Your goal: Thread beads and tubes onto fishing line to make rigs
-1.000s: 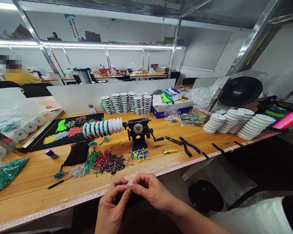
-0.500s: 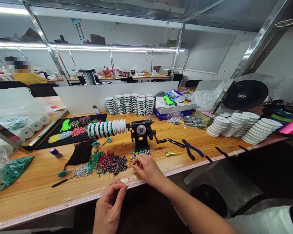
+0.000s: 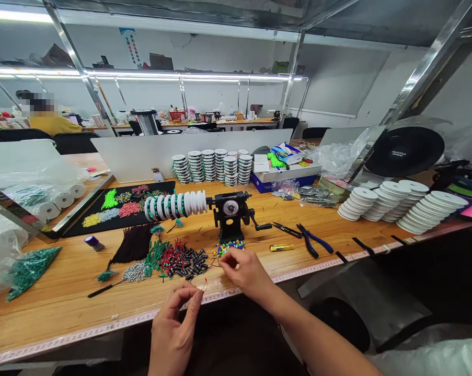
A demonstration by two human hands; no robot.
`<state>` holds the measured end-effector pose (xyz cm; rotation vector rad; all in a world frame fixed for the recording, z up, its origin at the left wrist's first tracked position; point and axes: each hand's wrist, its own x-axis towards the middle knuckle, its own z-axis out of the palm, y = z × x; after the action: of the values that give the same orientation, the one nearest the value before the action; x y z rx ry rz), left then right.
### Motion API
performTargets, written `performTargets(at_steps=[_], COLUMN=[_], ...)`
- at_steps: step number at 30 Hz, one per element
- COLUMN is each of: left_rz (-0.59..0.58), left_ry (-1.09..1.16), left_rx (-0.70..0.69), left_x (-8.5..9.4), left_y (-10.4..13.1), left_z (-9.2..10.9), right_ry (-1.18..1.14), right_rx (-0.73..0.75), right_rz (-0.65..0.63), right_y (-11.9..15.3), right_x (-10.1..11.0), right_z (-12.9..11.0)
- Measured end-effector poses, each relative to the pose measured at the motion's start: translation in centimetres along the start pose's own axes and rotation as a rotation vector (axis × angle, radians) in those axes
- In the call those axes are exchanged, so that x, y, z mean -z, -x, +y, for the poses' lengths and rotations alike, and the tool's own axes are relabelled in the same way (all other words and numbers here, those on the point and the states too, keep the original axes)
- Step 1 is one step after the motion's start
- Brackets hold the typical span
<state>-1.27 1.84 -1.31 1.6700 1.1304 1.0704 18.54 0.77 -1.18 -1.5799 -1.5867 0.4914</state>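
Note:
My left hand [image 3: 175,321] is closed in a pinch at the table's front edge. From its fingertips sticks a thin thread with a small red tip [image 3: 205,282]. My right hand [image 3: 244,271] is also closed, thumb against forefinger, just in front of a pile of multicoloured beads [image 3: 231,247]; whatever it pinches is too small to make out. Left of it lie black and red small tubes [image 3: 186,261], green sleeves [image 3: 156,258] and a heap of silvery pieces [image 3: 136,272]. Behind the hands stands a black hand-crank winder [image 3: 231,216] with white spools [image 3: 175,204] on its shaft.
Pliers [image 3: 313,241], tweezer-like snips [image 3: 287,230] and a yellow tube [image 3: 281,247] lie to the right. White spools [image 3: 361,203] stand stacked beyond them. A black mat [image 3: 77,224] bears coloured piles. A tape measure [image 3: 114,326] runs along the front edge. A person [image 3: 53,122] sits far left.
The view has turned slightly, shifting the scene to the right. My hands have drawn a little further apart, both still pinched, with the red-tipped thread still at my left fingers.

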Motion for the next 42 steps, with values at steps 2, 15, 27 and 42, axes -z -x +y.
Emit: performTargets(at_steps=[2,15,27,42], left_rz=[0.013,0.015,0.096,0.405], left_ry=[-0.017,-0.05,-0.111,-0.578], left_rx=[-0.028,-0.095,-0.206,-0.564], left_x=[-0.2,-0.3,-0.1,-0.1], left_y=[-0.1,-0.7,-1.2,-14.4], left_z=[0.2,0.8,1.7,8.3], right_ry=[-0.227,-0.835,-0.147,0.738], right_rx=[-0.056,-0.101,0.27,0.482], right_rz=[0.03,0.079,0.136,0.079], right_y=[0.6,1.6,0.8,-14.4], right_x=[0.4,0.2,0.9,5.7], right_z=[-0.6,-3.6,-4.6,-9.8])
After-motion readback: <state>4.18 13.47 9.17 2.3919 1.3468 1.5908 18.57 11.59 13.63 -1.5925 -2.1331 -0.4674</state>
